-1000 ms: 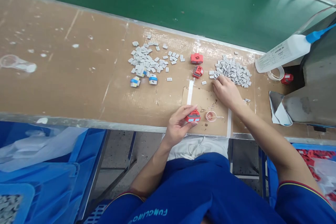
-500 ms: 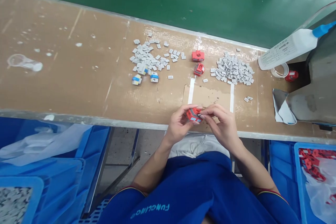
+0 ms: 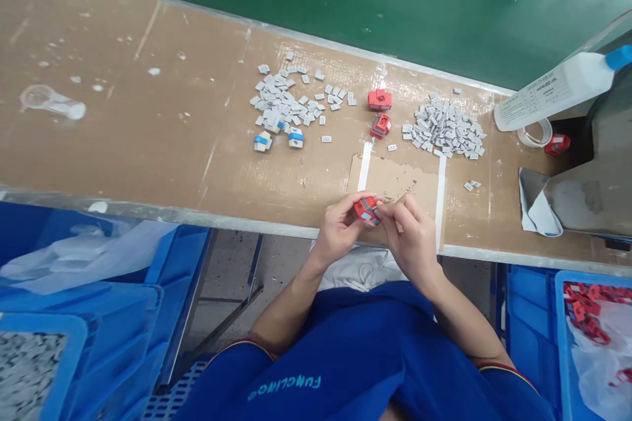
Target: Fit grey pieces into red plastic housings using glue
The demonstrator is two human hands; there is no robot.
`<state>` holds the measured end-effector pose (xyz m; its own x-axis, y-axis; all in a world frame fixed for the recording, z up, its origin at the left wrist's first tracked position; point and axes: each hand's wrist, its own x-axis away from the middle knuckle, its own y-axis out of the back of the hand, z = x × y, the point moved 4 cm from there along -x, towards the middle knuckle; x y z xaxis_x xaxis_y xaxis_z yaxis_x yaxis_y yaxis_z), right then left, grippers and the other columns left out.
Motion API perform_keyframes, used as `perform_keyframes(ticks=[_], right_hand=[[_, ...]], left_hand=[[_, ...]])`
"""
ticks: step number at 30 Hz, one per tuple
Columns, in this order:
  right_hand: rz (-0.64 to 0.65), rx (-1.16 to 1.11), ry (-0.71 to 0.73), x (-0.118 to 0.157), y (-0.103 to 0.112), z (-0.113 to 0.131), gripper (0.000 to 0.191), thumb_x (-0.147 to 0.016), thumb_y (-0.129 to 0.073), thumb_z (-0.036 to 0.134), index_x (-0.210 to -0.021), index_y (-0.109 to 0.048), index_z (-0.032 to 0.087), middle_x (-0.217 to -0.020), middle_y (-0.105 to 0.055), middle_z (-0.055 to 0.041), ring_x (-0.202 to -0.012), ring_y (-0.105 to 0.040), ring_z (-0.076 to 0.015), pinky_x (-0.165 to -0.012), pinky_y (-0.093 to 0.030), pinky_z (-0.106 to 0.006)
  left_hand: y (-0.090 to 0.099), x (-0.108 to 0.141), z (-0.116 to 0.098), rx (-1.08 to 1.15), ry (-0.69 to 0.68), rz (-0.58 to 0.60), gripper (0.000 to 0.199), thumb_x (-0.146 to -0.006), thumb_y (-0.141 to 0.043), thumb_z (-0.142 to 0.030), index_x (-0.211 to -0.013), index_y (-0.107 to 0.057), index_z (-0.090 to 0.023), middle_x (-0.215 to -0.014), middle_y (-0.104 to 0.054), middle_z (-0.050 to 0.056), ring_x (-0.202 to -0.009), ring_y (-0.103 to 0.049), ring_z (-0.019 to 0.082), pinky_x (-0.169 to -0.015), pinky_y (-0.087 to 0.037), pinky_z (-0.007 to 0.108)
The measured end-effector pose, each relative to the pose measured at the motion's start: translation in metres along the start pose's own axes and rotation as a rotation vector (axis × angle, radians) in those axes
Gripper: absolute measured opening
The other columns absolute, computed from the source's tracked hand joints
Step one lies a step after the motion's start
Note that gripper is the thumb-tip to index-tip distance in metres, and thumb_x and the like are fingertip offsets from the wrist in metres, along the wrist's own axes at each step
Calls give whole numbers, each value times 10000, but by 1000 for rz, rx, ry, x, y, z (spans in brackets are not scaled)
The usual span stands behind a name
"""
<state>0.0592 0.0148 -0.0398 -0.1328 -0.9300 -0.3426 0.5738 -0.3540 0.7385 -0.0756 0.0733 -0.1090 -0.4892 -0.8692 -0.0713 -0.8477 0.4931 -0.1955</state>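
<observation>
Near the table's front edge, my left hand [image 3: 339, 229] holds a small red and grey part [image 3: 366, 209] between thumb and fingers. My right hand [image 3: 409, 233] is closed in a pinch at the part's right side; what its fingertips hold, if anything, is too small to make out. Beyond the hands lie two more red parts [image 3: 380, 100]. A pile of small light grey pieces [image 3: 447, 126] is to their right, and another pile [image 3: 281, 100] to their left. Several white parts with blue bands [image 3: 295, 138] sit by the left pile.
A white bottle with a blue cap [image 3: 553, 93] leans at the right over a tape roll [image 3: 536, 133], beside a grey metal box [image 3: 587, 194]. Blue bins [image 3: 560, 342] stand below the table on both sides. A clear plastic object [image 3: 52, 102] lies far left.
My right hand has turned slightly, its fingers more bent and still at the red part. The red part has tilted a little in my left hand. The whole view has shifted slightly.
</observation>
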Motion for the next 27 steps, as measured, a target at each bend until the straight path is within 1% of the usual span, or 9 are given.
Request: perform_keyframes(ticks=[5,9,12,14,16,18,20,24,27], right_hand=[[91,135,122,2,2,11,210,-1059,-496,131,-954,-666,195,-835,-646,-66,-784,-619,-178,-710,-504,-286],[127,176,158,3,4,11,216,-1055,-486,118,-950,-656,201,-828,-632,-59,-768,-593,-178,-727,-504,-291],[113,52,135,6,9,6,175,-1047,-523,123,-989,-668,201,-819,-615,-42,-733,-587,-156,-671,-508,-269],[89,-78,109,8,14,2,146,-1037,-557,125,-1044,-680,203,-820,-613,-28,-719,-602,-142,-646,-519,-259],[77,-144,98,9,19,0,151,-1027,-580,128,-1083,-693,212,-828,-626,-24,-741,-637,-145,-659,-543,-268],[106,-135,96,8,22,-1,156,-1024,-586,138,-1087,-704,218,-866,-662,-40,-805,-681,-164,-698,-568,-289],[161,-100,94,5,22,-1,140,-1029,-584,157,-1059,-709,212,-916,-700,-61,-852,-706,-178,-721,-577,-301],[238,-93,69,0,18,-4,121,-1026,-590,181,-972,-698,192,-906,-714,-63,-791,-691,-163,-684,-551,-288],[238,-149,37,-1,13,-6,129,-1019,-588,174,-933,-683,191,-840,-675,-42,-723,-643,-145,-637,-517,-265]], left_hand=[[-1,1,-4,-103,-17,37,294,-952,-721,-276,-1236,-746,-202,-1208,-800,92,-1021,-768,193,-903,-600,267],[1,2,-4,-146,-13,68,314,-937,-698,-223,-1246,-748,-196,-1174,-804,85,-958,-761,185,-846,-599,262],[2,2,-3,-124,-29,109,348,-905,-747,-206,-1253,-756,-218,-1175,-807,81,-974,-760,192,-853,-600,269],[3,2,-3,-84,-58,135,372,-886,-793,-228,-1256,-762,-235,-1223,-797,92,-1067,-756,216,-916,-602,295],[2,2,-1,-46,-74,162,423,-886,-808,-258,-1303,-742,-246,-1281,-779,108,-1158,-742,242,-988,-597,339],[2,3,0,-30,-59,186,479,-908,-789,-275,-1376,-695,-247,-1301,-773,119,-1172,-746,251,-1006,-600,360],[1,4,0,-47,-44,207,475,-936,-753,-271,-1402,-670,-237,-1276,-782,119,-1131,-763,241,-980,-608,344],[3,4,-4,-142,-70,197,368,-956,-713,-253,-1323,-715,-222,-1250,-790,110,-1108,-763,232,-946,-598,306],[5,4,-6,-164,-97,197,371,-951,-707,-226,-1321,-714,-237,-1250,-790,93,-1094,-763,218,-942,-593,295]])
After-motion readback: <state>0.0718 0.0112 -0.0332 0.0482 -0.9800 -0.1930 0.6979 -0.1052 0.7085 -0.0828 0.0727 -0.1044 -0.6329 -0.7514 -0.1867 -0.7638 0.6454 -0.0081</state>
